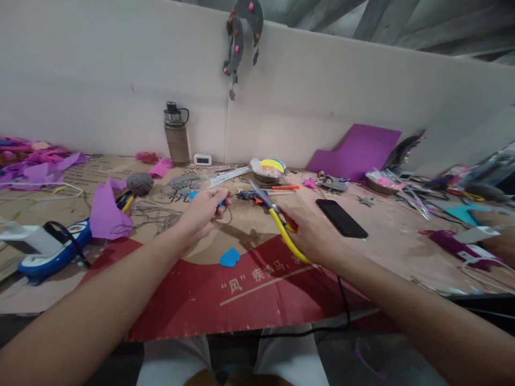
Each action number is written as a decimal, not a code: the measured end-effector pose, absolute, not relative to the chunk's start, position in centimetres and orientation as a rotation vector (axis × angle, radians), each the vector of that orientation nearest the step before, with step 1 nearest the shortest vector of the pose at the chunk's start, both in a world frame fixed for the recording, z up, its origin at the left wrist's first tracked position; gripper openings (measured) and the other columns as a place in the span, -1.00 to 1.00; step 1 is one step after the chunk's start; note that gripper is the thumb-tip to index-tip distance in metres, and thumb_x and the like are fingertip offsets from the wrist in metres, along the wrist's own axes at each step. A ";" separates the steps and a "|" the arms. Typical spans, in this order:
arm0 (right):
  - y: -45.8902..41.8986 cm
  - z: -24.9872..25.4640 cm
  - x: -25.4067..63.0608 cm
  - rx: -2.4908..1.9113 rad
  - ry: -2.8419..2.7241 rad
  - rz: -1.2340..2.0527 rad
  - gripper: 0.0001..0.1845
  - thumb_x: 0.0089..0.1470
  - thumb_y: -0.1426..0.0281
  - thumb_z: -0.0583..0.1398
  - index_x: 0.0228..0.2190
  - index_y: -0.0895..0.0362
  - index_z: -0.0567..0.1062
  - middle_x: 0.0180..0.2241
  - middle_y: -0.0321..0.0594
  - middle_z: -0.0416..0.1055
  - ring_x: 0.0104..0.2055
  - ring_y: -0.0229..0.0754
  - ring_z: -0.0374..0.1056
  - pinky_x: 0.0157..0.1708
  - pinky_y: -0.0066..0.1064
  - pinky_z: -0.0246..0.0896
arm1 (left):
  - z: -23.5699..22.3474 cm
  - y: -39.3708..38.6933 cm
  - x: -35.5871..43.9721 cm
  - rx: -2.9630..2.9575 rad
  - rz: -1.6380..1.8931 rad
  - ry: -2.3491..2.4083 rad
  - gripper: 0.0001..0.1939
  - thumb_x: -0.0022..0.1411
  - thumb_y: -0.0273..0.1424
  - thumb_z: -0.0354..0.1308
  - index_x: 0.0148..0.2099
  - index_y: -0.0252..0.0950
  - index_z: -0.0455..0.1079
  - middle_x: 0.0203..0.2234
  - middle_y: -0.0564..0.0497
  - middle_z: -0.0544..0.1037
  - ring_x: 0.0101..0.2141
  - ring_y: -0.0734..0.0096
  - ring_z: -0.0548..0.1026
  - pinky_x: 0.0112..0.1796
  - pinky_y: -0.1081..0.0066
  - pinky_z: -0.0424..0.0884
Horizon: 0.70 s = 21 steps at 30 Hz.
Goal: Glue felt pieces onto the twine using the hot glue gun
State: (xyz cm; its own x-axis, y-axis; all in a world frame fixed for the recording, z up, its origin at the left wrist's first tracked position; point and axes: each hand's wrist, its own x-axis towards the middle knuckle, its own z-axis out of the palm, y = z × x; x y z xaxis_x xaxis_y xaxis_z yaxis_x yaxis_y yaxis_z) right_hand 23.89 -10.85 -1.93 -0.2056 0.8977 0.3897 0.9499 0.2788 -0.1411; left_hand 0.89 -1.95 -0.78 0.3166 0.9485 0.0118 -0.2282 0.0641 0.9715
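Observation:
My right hand (316,233) grips a pair of scissors (287,236) by its yellow handles. The metal blades point up and left, toward the middle of the work surface. To the left, my left hand (209,209) is closed in a pinch; a bit of blue shows at its fingertips, and a thin dark strand hangs beside them. A blue cut piece (229,257) lies on the red part of the cardboard (181,300), below both hands. Grey yarn (156,217) trails from a grey ball of yarn (140,184) at left.
A black phone (341,218) lies right of my right hand. Behind are a bottle (176,139), a small clock (202,160) and a bowl (269,177). A blue power strip (56,257) stands at left. Another person's hand (497,233) shows at far right.

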 end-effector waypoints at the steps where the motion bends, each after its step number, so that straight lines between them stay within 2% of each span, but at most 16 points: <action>1: -10.8 -1.7 24.5 -1.705 -2.134 -0.176 -0.56 0.07 0.46 0.06 0.01 0.13 0.40 -0.14 -0.10 0.52 -0.15 -0.09 0.42 -0.21 -0.39 0.24 | -0.7 -1.9 0.9 1.110 1.047 0.817 -0.83 0.20 -0.41 0.11 -0.35 -0.44 0.44 -0.57 0.04 0.35 -0.67 0.72 0.17 -0.68 0.63 -0.02; 5: -10.3 -1.7 28.0 -2.103 -1.971 -0.204 -0.62 0.09 0.33 0.07 -0.05 0.12 0.44 -0.30 -0.08 0.54 -0.33 -0.08 0.44 -0.39 -0.40 0.15 | -0.3 -1.8 0.8 0.931 0.963 0.789 -0.88 0.15 -0.50 0.09 -0.36 -0.45 0.43 -0.56 0.03 0.36 -0.66 0.70 0.20 -0.69 0.63 0.03; 9: -9.9 -3.0 31.6 -2.345 -1.832 -0.220 -0.45 0.05 0.19 0.12 0.02 0.24 0.35 -0.25 0.07 0.51 -0.28 0.01 0.44 -0.38 -0.35 0.14 | -0.2 -1.8 0.8 0.895 0.945 0.730 -0.82 0.03 -0.67 0.01 -0.34 -0.47 0.42 -0.54 0.00 0.38 -0.64 0.68 0.24 -0.67 0.63 0.09; 12: -9.7 -3.7 33.0 -2.395 -1.884 -0.140 -0.51 0.06 0.21 0.13 -0.05 0.26 0.39 -0.29 0.06 0.50 -0.30 0.01 0.42 -0.37 -0.33 0.16 | -0.5 -1.8 0.9 0.963 0.979 0.708 -0.82 0.03 -0.68 0.06 -0.31 -0.46 0.43 -0.49 -0.03 0.44 -0.62 0.69 0.26 -0.63 0.64 0.14; 15: -9.7 -3.1 32.3 -2.239 -2.056 -0.228 -0.68 0.08 0.30 0.14 -0.20 0.25 0.50 -0.29 0.08 0.46 -0.21 0.04 0.39 -0.23 -0.23 0.19 | -0.7 -1.8 1.0 1.033 0.993 0.705 -0.84 0.06 -0.63 0.13 -0.26 -0.43 0.43 -0.44 -0.05 0.50 -0.58 0.66 0.32 -0.57 0.60 0.20; 17: -9.7 -2.1 30.3 -1.949 -2.051 -0.366 -0.73 0.13 0.32 0.11 -0.27 0.22 0.54 -0.22 0.09 0.43 -0.09 0.05 0.33 -0.10 -0.13 0.17 | -1.0 -1.8 1.1 1.091 0.982 0.672 -0.81 0.06 -0.60 0.17 -0.22 -0.41 0.42 -0.43 -0.05 0.52 -0.56 0.63 0.36 -0.54 0.57 0.23; 18: -9.6 -1.5 28.9 -1.778 -1.984 -0.337 -0.73 0.14 0.32 0.10 -0.27 0.21 0.54 -0.20 0.06 0.42 -0.07 0.02 0.32 -0.09 -0.16 0.19 | -1.1 -1.8 1.2 1.126 0.970 0.649 -0.79 0.06 -0.58 0.19 -0.19 -0.39 0.41 -0.41 -0.05 0.54 -0.55 0.61 0.37 -0.53 0.56 0.22; 21: -9.0 -0.3 23.8 -1.424 -1.848 0.083 -0.75 0.16 0.33 0.11 -0.20 0.14 0.53 -0.23 -0.09 0.45 -0.18 -0.15 0.37 -0.21 -0.30 0.29 | -1.5 -1.9 1.3 1.228 0.931 0.592 -0.68 0.04 -0.53 0.24 -0.10 -0.35 0.41 -0.36 -0.05 0.57 -0.53 0.59 0.40 -0.52 0.55 0.21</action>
